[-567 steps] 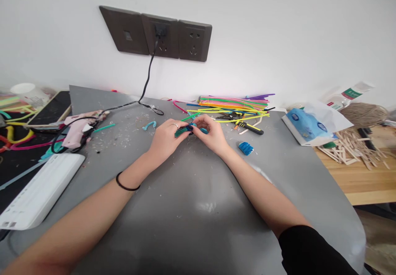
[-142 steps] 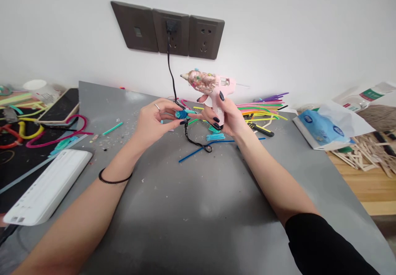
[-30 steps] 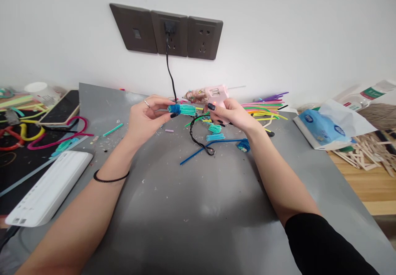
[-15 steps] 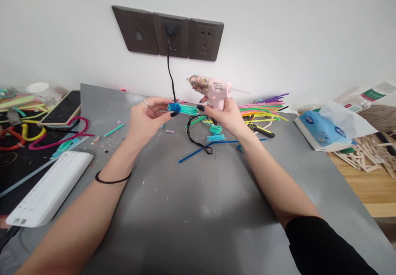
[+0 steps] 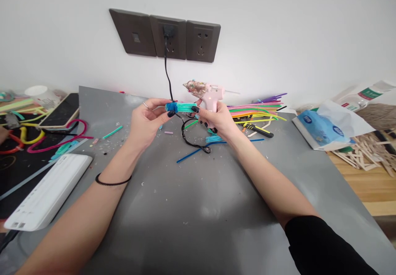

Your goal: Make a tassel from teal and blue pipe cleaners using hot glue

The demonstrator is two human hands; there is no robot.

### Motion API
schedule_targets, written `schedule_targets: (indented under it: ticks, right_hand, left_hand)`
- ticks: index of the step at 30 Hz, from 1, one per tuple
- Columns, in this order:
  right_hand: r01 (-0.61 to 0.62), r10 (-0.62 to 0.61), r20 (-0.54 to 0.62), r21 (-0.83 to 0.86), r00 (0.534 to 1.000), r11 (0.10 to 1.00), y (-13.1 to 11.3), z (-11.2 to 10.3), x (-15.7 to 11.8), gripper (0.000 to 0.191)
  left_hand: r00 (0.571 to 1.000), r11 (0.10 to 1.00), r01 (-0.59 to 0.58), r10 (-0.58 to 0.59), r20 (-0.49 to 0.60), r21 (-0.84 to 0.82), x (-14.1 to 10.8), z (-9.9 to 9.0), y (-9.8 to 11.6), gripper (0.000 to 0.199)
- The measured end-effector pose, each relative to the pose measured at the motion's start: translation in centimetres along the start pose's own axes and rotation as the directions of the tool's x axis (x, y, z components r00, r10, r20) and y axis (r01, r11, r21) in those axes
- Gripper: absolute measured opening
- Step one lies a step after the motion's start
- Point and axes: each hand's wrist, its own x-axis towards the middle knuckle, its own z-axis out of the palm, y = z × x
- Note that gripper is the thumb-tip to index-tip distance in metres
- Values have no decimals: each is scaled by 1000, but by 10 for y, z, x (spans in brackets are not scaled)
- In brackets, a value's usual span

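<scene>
Between my hands is a turquoise and dark blue pipe-cleaner piece (image 5: 185, 107), held level above the table. My left hand (image 5: 150, 116) pinches its blue end between thumb and fingers. With my right hand (image 5: 218, 118) I hold a pink glue gun (image 5: 211, 95), its nozzle pointing left and a small light lit on its body. My right thumb and forefinger also touch the turquoise end of the piece. Beneath the hands lie the looped black cord (image 5: 189, 142), a dark blue pipe cleaner (image 5: 189, 156) and a small light-blue folded bundle (image 5: 214, 138), partly covered by my right hand.
Coloured pipe cleaners (image 5: 260, 110) and a black-and-yellow tool (image 5: 258, 130) lie behind my right hand. At right are a tissue pack (image 5: 324, 126) and wooden sticks (image 5: 360, 153). A white power strip (image 5: 51, 190) lies at left. Wall sockets (image 5: 167, 35) hold a black plug.
My right hand and the glue gun have shifted slightly left and closer to my left hand, covering more of the small bundles. The view has moved a little.
</scene>
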Motion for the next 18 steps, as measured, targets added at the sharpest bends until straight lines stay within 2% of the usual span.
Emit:
schedule_targets:
  ticks: [7,12,18]
  right_hand:
    - [-62,63,-26,37,998,997,-6,3,-3,72]
    - [-96,98,-33,61,995,994,-12,6,-6,70]
    - [-87,91,-54,74,994,993,-12,7,-5,67]
  left_hand:
    - [999,997,35,-37,-19,-61,1,1,-1,58]
    - [999,993,38,-41,-24,-111,-1,4,1,55]
    - [999,998,39,-38,11,-45,-4,5,2,58]
